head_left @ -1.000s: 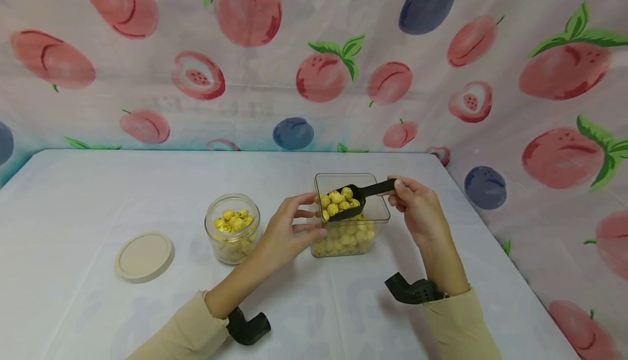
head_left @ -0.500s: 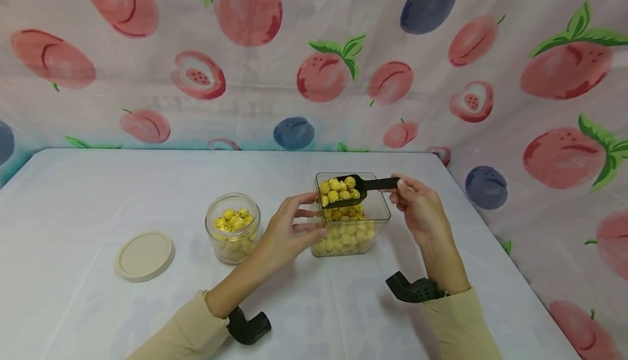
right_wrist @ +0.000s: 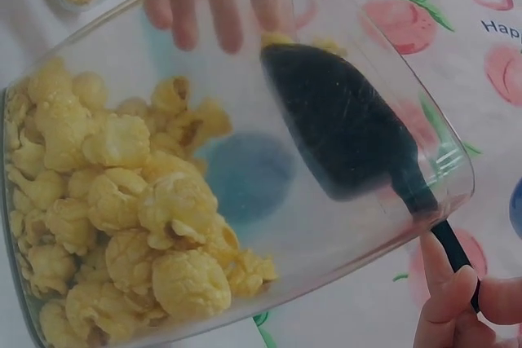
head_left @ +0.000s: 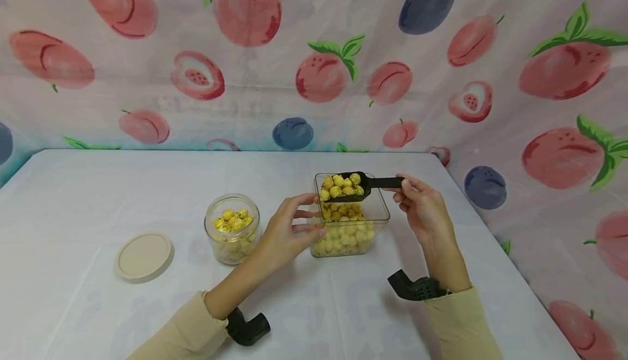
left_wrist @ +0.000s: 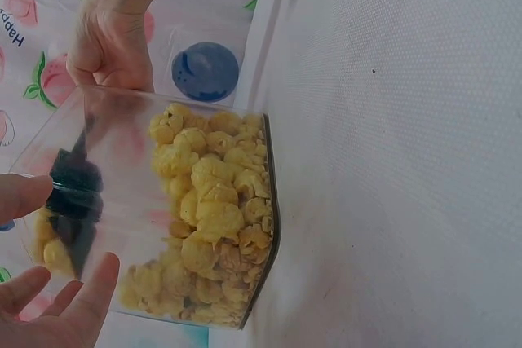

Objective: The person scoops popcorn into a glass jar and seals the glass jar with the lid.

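A clear square container point(head_left: 380, 207) stands on the table, its lower part full of yellow popcorn point(head_left: 343, 238). At its left wall, my left hand point(head_left: 288, 234) touches the side; in the right wrist view its fingers point(right_wrist: 222, 10) lie fairly straight behind the clear wall. My right hand point(head_left: 426, 210) pinches the handle of a black scoop point(head_left: 385, 183) from the right. The scoop's bowl, heaped with popcorn, sits level around the container's top opening. Through the wall in the left wrist view, the scoop point(left_wrist: 75, 193) appears dark and partly blurred.
To the left stands a round glass jar point(head_left: 233, 195), uncovered, with popcorn inside. A flat beige lid point(head_left: 144, 257) lies farther left on the white-covered table point(head_left: 157, 191). Fruit-printed cloth point(head_left: 255, 65) hangs behind and on the right.
My right hand has raised the loaded scoop slightly, moved it a little right and levelled it. The left hand and the container have stayed in place.
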A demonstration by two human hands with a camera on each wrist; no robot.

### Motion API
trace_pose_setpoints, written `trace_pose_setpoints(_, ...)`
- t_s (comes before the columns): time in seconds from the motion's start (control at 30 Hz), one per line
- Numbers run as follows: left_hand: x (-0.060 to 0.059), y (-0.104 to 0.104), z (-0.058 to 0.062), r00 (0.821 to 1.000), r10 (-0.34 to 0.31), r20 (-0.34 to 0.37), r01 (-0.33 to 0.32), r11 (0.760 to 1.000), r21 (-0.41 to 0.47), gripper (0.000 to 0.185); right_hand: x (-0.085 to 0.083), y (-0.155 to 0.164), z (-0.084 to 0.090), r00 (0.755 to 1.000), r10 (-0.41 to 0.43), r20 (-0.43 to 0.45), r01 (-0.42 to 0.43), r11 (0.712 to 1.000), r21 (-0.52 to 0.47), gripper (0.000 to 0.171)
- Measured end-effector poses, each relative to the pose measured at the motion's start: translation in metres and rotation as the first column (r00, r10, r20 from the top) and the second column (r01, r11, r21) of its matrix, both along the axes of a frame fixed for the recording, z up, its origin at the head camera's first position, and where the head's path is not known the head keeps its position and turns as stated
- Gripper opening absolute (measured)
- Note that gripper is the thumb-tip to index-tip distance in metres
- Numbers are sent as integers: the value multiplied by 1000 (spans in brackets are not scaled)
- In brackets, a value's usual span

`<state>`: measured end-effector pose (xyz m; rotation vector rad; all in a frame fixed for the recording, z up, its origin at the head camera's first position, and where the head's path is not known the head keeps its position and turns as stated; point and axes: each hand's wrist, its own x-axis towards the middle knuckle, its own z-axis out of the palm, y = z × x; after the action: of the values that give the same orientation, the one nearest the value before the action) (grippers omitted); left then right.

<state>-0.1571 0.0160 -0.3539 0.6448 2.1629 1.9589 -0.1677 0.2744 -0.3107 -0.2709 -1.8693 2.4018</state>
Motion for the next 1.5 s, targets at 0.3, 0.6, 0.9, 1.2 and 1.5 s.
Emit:
trace_pose_setpoints(0.3,0,0,-1,1000,-3,-5,3,1000,-2,63,0,-3,1,1000,-7,-6,7,1000,-2,24)
trace_pose_setpoints(0.6,0,0,0,1000,-3,-5,3,1000,8,64,2,-17,1,998,-36,-48,39,998,54,24)
trace_pose_setpoints(0.9,1,1,-1,1000,0,-9,0,1000,2,64,1,-9,0,1000,-1,-7,1,1000,-24,22)
trace_pose_setpoints(1.2,1,0,-1,1000,-1,-3,1,1000,3,64,-1,0,-1,1000,11,-2,-11,999,-53,25)
trace_pose_setpoints(1.5,1,1,-1,1000,-4,-3,4,1000,8,64,1,-13,0,998,-52,-33,52,999,-1,23)
